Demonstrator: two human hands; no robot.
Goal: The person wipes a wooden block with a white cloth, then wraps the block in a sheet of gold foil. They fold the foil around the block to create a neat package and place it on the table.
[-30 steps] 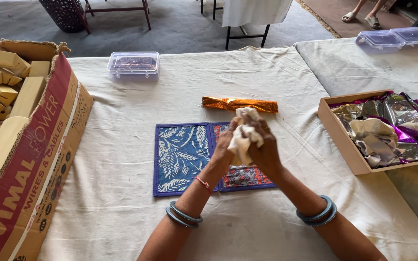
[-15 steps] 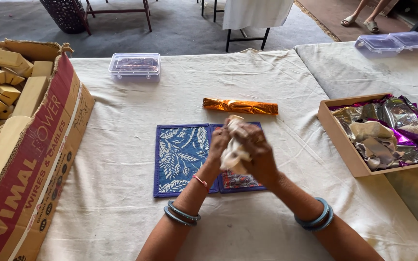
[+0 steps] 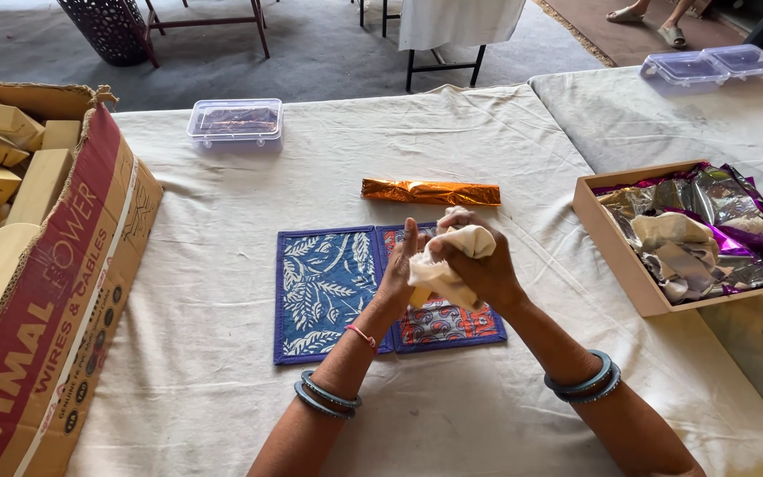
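While hands knead, cream tablecloth (image 3: 487,150) wrinkled — grey floor (image 3: 328,53) beyond.

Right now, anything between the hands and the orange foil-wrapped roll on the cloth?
Nothing visible. Both hands, left hand and right hand, clasp a cream lump over the blue patterned mat. The orange foil roll lies just beyond the mat, with only bare tablecloth between.

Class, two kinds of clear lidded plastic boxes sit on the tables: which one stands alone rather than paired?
The clear box at the near table's far edge stands alone; the others sit paired on the right table.
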